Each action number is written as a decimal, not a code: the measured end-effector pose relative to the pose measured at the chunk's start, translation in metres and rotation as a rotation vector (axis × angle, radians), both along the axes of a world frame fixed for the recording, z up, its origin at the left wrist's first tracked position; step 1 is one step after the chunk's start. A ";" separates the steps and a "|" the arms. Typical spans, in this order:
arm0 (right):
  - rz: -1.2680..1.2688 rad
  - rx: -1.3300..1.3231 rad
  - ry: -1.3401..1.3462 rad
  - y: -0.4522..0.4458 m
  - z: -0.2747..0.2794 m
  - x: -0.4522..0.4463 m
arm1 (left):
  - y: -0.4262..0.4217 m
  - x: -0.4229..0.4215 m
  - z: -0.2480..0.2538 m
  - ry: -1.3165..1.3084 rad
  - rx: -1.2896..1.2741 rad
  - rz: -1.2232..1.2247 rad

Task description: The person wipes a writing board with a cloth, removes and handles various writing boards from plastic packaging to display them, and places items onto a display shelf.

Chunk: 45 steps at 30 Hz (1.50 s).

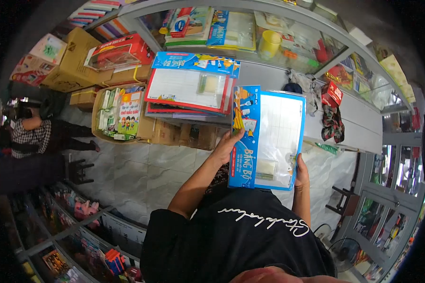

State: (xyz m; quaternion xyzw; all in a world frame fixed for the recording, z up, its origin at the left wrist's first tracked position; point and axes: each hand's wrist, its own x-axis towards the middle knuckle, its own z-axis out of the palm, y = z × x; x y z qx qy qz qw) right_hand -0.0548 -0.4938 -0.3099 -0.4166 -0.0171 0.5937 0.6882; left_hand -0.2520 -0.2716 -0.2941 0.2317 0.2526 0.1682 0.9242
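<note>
A packaged writing board set (281,122) with a blue frame, a white face and a blue printed header strip is held up before my chest. My left hand (225,147) grips its left edge, thumb on the header and the other fingers hidden behind. At the lower right edge my right hand (301,172) is closed round the frame. A small pale eraser pack shows through the wrapping. Just left of it, a stack of similar board sets (184,89) with red frames lies on the grey counter (264,75).
Past the stack stands a glass display case (297,40). An open carton of books (123,115) and a red toy truck box (118,52) are to the left. A dark stool (343,200) and a fan (344,252) stand at right. Another person (30,137) is at far left.
</note>
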 end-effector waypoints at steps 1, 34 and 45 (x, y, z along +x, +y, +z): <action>-0.014 -0.035 -0.014 0.000 -0.001 -0.001 | -0.002 -0.002 -0.002 -0.017 0.035 -0.001; 0.248 -0.042 -0.348 0.112 0.032 -0.002 | 0.058 -0.043 0.033 0.095 0.098 0.322; 0.423 -0.133 -0.389 0.173 0.052 -0.011 | 0.109 -0.054 0.041 0.122 0.166 0.462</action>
